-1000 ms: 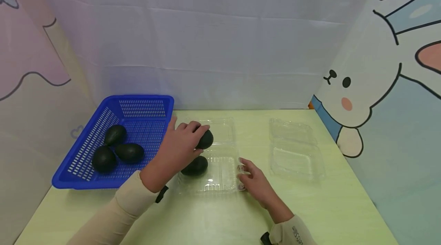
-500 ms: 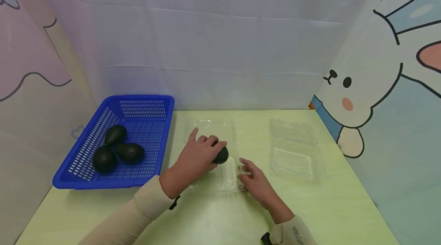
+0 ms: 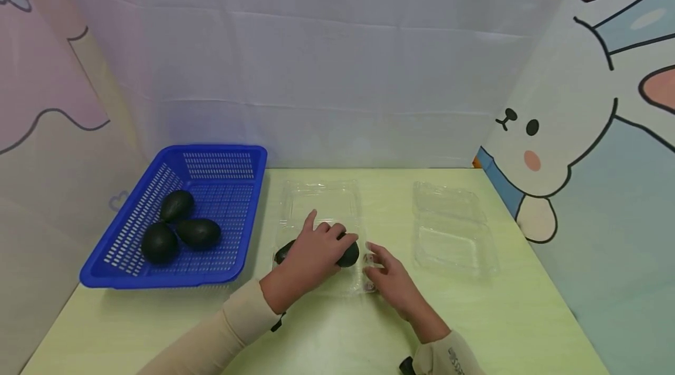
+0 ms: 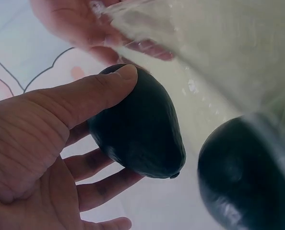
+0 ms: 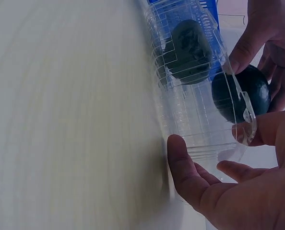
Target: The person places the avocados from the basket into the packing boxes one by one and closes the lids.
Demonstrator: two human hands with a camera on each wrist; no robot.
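My left hand [image 3: 314, 253] grips a dark green avocado [image 3: 349, 255], thumb on one side and fingers on the other. In the right wrist view, this avocado [image 5: 250, 93] is at the rim of an opened clear plastic clamshell container [image 3: 343, 288]; whether it touches the bottom cannot be made out. A second avocado [image 5: 188, 53] lies inside at the left end, partly behind my left hand in the head view. My right hand [image 3: 394, 282] holds the container's right end, with fingers curled at its wall and rim.
On the left stands a blue plastic basket [image 3: 232, 266] with three avocados [image 3: 198, 234] in it. Another opened clear clamshell container [image 3: 456, 240] lies to the right on the pale wooden table [image 3: 527, 316]. A white cloth [image 3: 337, 88] hangs behind.
My left hand has carried its avocado rightward and toward the front, from the container's left side to its right half. My right hand has stayed at the container's right end.
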